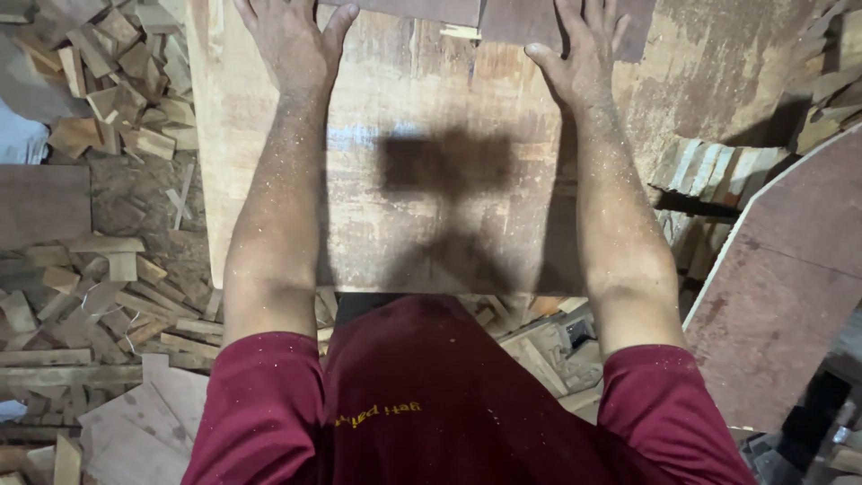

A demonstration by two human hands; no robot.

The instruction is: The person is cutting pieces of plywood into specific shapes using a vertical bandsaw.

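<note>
The fingertips of the left hand (pixel 292 40) and the right hand (pixel 588 49) were cut off by the top edge of the frame. The dark board (pixel 539 22) under the right hand was seen only as a strip at the upper edge; its far end was not shown. The near edge of the worktable (pixel 431 224) was partly covered by the maroon shirt (pixel 422 404). The large reddish panel (pixel 790 287) was cropped at the right edge. Shadowed gaps at lower right could not be made out.

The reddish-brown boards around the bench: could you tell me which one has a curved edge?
The board at the right, beside the right arm: its pale upper-left edge sweeps in an arc, while the board at the left is straight-edged.
</note>
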